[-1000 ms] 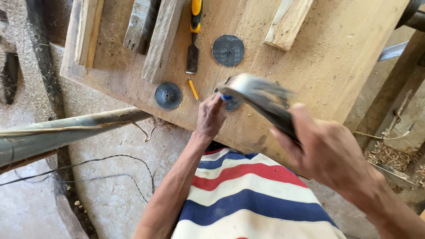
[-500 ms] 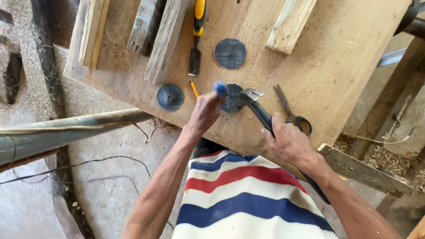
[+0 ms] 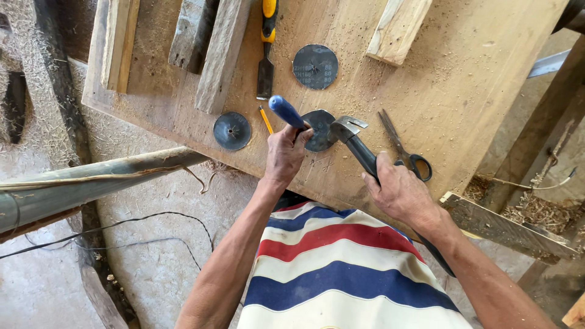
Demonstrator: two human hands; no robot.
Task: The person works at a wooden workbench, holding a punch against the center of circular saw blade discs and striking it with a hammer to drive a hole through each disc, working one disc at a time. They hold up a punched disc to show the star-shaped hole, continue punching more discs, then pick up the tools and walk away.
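Note:
My left hand (image 3: 285, 152) grips a tool with a blue handle (image 3: 285, 111), its tip set on a dark round disc (image 3: 320, 129) lying on the wooden board (image 3: 463, 79). My right hand (image 3: 399, 190) holds a claw hammer (image 3: 356, 143) by its black handle; the hammer's head is beside the disc, close to the blue-handled tool. Scissors (image 3: 405, 149) lie just right of the hammer. A short pencil (image 3: 265, 120) lies left of my left hand.
A second dark disc (image 3: 232, 130) lies left, a sanding disc (image 3: 315, 67) farther back. A yellow-handled chisel (image 3: 266, 52) and wood offcuts (image 3: 399, 30) rest on the sawdust-covered board. A pipe (image 3: 79, 183) runs below left; cables lie on the floor.
My right hand came down from close to the camera, and the hammer head now rests next to the disc. My left hand stays on the blue-handled tool, now held more upright.

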